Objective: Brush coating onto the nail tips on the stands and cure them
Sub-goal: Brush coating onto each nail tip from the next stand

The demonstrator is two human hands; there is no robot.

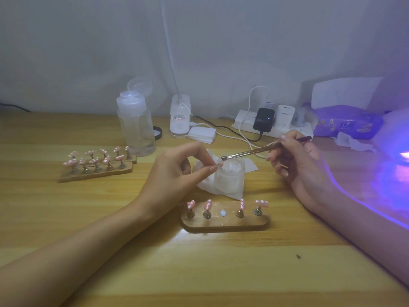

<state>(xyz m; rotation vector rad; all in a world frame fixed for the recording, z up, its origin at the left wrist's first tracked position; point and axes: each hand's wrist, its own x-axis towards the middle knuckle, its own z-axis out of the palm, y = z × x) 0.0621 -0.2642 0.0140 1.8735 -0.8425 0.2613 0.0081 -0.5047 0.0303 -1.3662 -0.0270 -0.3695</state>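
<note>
Brush (254, 151) gripped in right hand (301, 167), bristles over the frosted jar (230, 178). Left hand (172, 173) pinches one nail tip (218, 165) on its stand, just beside the jar rim; near wooden holder (225, 226) shows its middle slot vacant. I judge the tip light, rigid, slick when coated: I would hold the stem only.

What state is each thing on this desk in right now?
Left hand, pinching a small nail tip beside the jar.
Right hand, holding the brush, bristles over the jar.
Jar, open.
Near stand, four tips mounted, middle spot empty.
Far stands, all tips mounted.
Pump bottle, cap flipped open.
Curing lamp, lit violet.
</note>
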